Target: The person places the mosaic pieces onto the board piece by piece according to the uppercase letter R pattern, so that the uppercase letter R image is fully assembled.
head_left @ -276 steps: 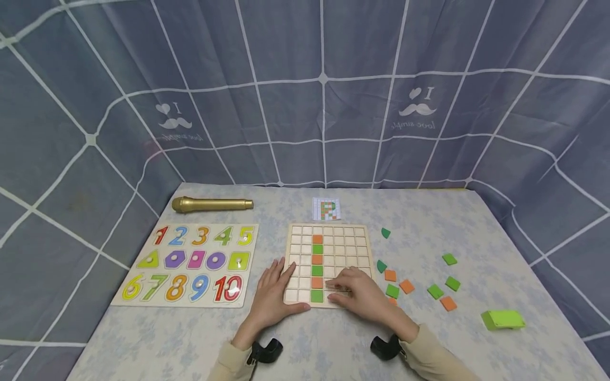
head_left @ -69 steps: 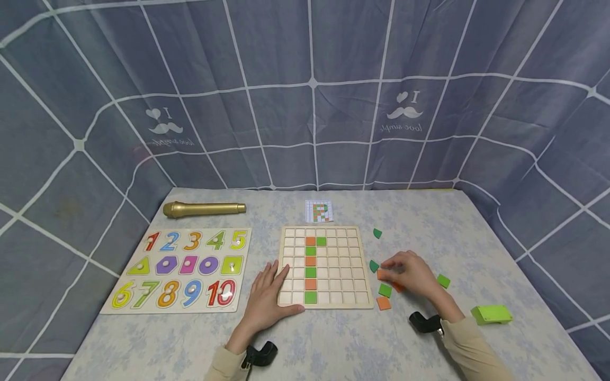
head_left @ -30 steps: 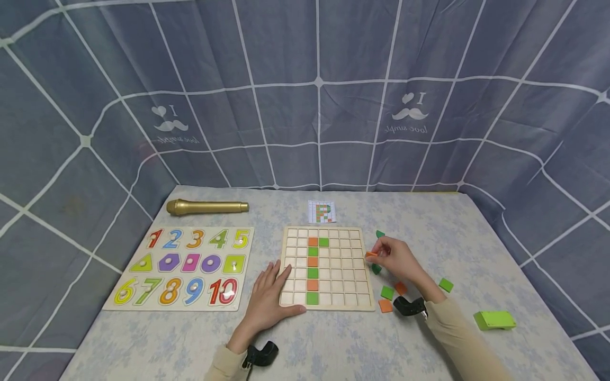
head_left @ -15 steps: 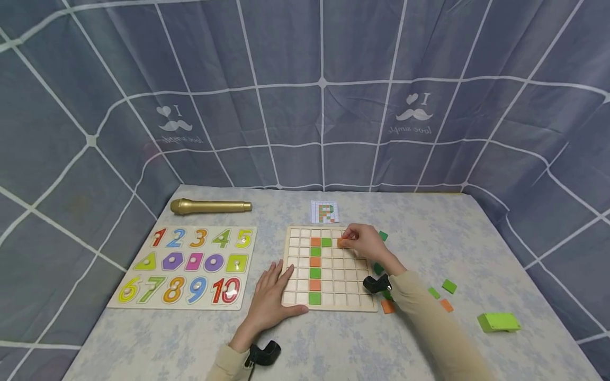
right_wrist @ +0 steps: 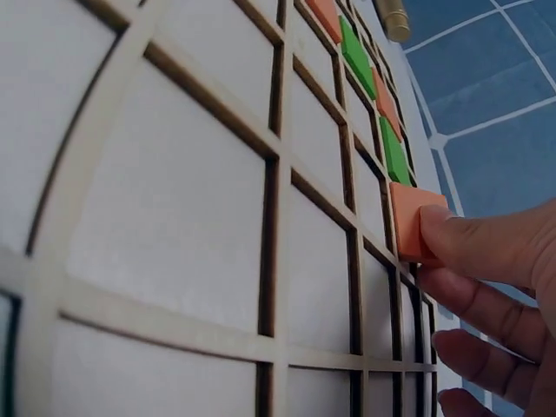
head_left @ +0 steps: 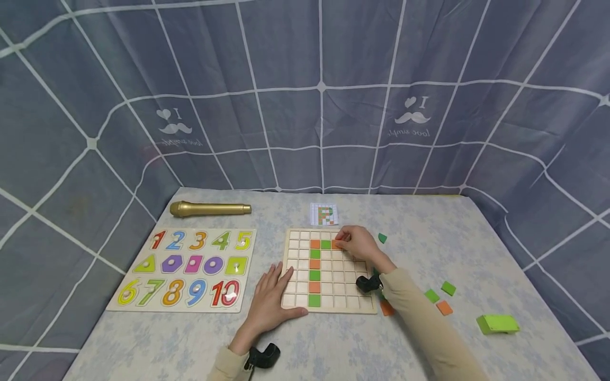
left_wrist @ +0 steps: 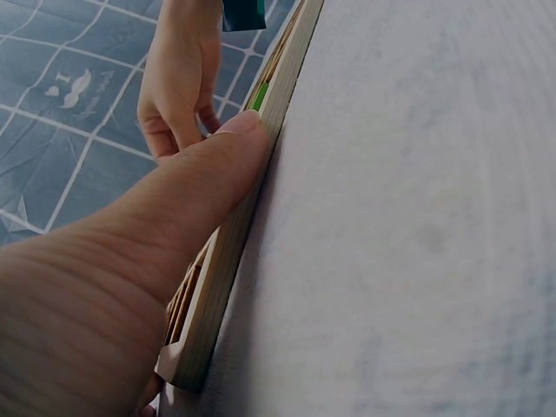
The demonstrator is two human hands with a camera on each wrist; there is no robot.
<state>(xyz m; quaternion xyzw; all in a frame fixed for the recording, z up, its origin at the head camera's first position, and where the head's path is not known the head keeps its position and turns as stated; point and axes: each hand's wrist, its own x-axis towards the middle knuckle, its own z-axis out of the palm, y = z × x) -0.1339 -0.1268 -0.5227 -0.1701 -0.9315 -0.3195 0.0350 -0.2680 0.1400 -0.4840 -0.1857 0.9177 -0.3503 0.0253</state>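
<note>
A wooden grid board [head_left: 341,275] lies in the middle of the table. A column of alternating orange and green square tiles fills one of its columns, with a green tile [head_left: 326,244] right of the top orange one. My right hand [head_left: 359,243] pinches an orange tile [right_wrist: 408,221] between thumb and fingers at the cell beside that green tile; it looks slightly tilted in the right wrist view. My left hand [head_left: 270,300] rests spread at the board's left side, its thumb [left_wrist: 221,161] along the front edge. Part of the board is hidden under my right hand and forearm.
A small pattern card [head_left: 324,214] sits behind the board. Left are a number-and-shape puzzle [head_left: 183,269] and a gold microphone [head_left: 209,209]. Loose tiles, such as an orange one [head_left: 444,308], and a green block [head_left: 498,324] lie to the right. A dark green piece [head_left: 383,238] is nearby.
A green tile has been added beside the column's top orange tile. My right hand has taken an orange tile from the right and carried it left onto the board. My left hand stays there.
</note>
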